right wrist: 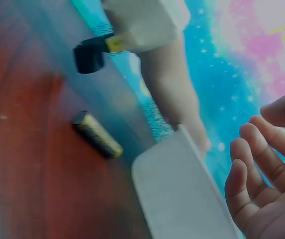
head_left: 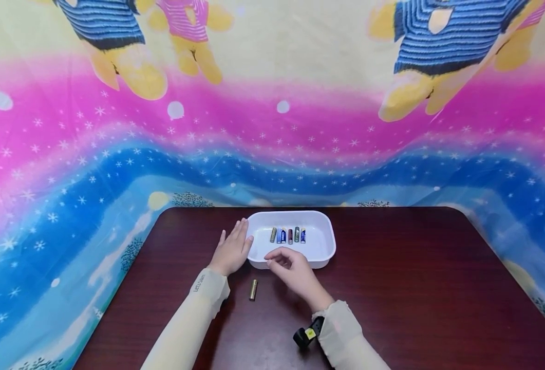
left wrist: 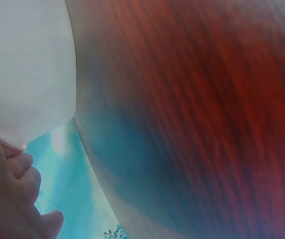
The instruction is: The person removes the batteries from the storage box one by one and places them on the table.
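Note:
A white plastic tray (head_left: 320, 244) holds several batteries (head_left: 290, 236) lying side by side, with gold, blue, red and green wrappers. My left hand (head_left: 229, 252) rests against the tray's left side, its fingers extended along the rim. Above the tray's front edge is my right hand (head_left: 297, 272), its fingers loosely bent. In the right wrist view the right hand (right wrist: 269, 194) shows thumb and index finger near each other, with nothing visible between them. One gold and black battery (head_left: 252, 290) lies on the table in front of the tray, also clear in the right wrist view.
The dark reddish wooden table (head_left: 415, 288) ends just behind the tray. A patterned cloth (head_left: 272, 128) hangs beyond its edges. A black wrist camera (head_left: 305, 336) sticks out beside the right sleeve.

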`<state>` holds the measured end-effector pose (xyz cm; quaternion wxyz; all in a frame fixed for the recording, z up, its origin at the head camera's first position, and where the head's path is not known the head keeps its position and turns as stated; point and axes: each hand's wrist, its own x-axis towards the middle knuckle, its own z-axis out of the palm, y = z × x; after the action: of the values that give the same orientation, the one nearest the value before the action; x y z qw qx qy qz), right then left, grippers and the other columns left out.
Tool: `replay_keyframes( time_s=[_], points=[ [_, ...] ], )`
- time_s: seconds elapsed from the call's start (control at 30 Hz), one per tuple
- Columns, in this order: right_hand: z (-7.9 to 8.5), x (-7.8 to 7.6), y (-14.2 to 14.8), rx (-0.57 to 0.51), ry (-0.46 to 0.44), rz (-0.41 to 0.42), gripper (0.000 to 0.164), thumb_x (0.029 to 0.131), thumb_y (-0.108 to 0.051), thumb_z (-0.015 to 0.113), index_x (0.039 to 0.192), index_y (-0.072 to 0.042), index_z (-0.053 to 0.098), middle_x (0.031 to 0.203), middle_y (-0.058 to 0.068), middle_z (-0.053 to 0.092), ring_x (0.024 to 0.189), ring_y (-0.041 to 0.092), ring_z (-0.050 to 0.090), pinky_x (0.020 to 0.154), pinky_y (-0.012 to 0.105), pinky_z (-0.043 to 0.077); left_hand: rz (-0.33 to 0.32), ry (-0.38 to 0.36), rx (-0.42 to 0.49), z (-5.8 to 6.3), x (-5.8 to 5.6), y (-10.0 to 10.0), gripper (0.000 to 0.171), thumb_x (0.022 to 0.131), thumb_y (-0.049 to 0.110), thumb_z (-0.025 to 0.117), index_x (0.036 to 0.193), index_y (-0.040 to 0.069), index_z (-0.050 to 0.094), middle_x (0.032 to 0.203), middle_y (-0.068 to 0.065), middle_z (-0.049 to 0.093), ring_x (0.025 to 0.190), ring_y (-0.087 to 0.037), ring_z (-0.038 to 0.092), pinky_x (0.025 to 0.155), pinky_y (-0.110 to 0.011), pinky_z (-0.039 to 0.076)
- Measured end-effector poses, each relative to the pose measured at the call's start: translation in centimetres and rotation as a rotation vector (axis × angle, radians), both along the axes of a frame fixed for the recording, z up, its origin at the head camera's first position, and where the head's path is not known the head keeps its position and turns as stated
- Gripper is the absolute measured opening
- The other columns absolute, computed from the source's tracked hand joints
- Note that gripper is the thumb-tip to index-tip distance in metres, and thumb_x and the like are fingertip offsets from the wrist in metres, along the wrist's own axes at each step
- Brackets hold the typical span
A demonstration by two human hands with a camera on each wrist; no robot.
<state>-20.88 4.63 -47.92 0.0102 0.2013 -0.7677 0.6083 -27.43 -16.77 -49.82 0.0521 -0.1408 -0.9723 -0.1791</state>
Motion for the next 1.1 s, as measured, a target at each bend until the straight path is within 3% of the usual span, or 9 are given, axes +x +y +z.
replay_keyframes(
  time_s=[0.17, 0.37, 0.53, 0.6, 0.83, 1.1],
  points=[
    [0.9, -1.1, 0.1, 0.004, 0.02, -0.023, 0.012, 0.094, -0.008, 0.069, 0.105, -0.006, 0.075, 0.092, 0.005, 0.072, 0.079, 0.014, 0.063, 0.073, 0.026, 0.054, 0.005, -0.022, -0.023, 0.0, 0.0, -0.1, 0.062, 0.111, 0.038, 0.033, 0.161, 0.003, 0.022, 0.167, -0.01, 0.023, 0.154, -0.026, 0.02, 0.122, -0.06, 0.016],
    [1.9, -2.3, 0.1, -0.06, -0.028, -0.092, 0.016, 0.094, -0.003, 0.067, 0.109, 0.0, 0.073, 0.089, 0.008, 0.068, 0.08, 0.016, 0.063, 0.072, 0.024, 0.052, 0.005, -0.036, -0.04, 0.1, -0.1, 0.0, 0.062, 0.111, 0.04, 0.031, 0.162, 0.005, 0.02, 0.168, -0.009, 0.022, 0.155, -0.024, 0.017, 0.123, -0.059, 0.014],
    [1.6, -3.7, 0.1, -0.09, -0.051, -0.137, 0.019, 0.093, -0.002, 0.069, 0.11, 0.004, 0.072, 0.093, 0.013, 0.069, 0.076, 0.016, 0.062, 0.069, 0.023, 0.051, -0.001, -0.039, -0.058, 0.2, -0.1, 0.0, 0.063, 0.111, 0.041, 0.03, 0.162, 0.006, 0.02, 0.168, -0.007, 0.02, 0.155, -0.023, 0.016, 0.123, -0.058, 0.014],
    [0.7, -4.7, 0.2, -0.086, -0.05, -0.156, 0.02, 0.093, -0.004, 0.069, 0.111, 0.002, 0.072, 0.093, 0.011, 0.07, 0.075, 0.016, 0.061, 0.068, 0.024, 0.051, -0.001, -0.04, -0.076, 0.3, -0.1, 0.0, 0.063, 0.111, 0.042, 0.028, 0.162, 0.006, 0.019, 0.168, -0.006, 0.019, 0.155, -0.023, 0.016, 0.123, -0.058, 0.014],
    [0.4, -6.4, 0.0, -0.018, -0.067, -0.249, 0.021, 0.093, -0.008, 0.069, 0.114, -0.007, 0.072, 0.093, 0.003, 0.068, 0.086, 0.017, 0.061, 0.074, 0.029, 0.051, 0.002, -0.038, -0.126, 0.8, 0.0, 0.1, 0.063, 0.111, 0.042, 0.03, 0.162, 0.005, 0.021, 0.168, -0.008, 0.021, 0.155, -0.023, 0.016, 0.124, -0.056, 0.01],
    [0.4, -7.9, -0.7, 0.023, -0.072, -0.237, 0.025, 0.092, -0.009, 0.067, 0.116, -0.004, 0.071, 0.099, 0.006, 0.07, 0.088, 0.019, 0.062, 0.075, 0.03, 0.053, 0.012, -0.033, -0.129, 0.8, -0.1, 0.2, 0.062, 0.111, 0.041, 0.031, 0.162, 0.006, 0.022, 0.168, -0.007, 0.022, 0.155, -0.022, 0.016, 0.124, -0.056, 0.011]
  ],
)
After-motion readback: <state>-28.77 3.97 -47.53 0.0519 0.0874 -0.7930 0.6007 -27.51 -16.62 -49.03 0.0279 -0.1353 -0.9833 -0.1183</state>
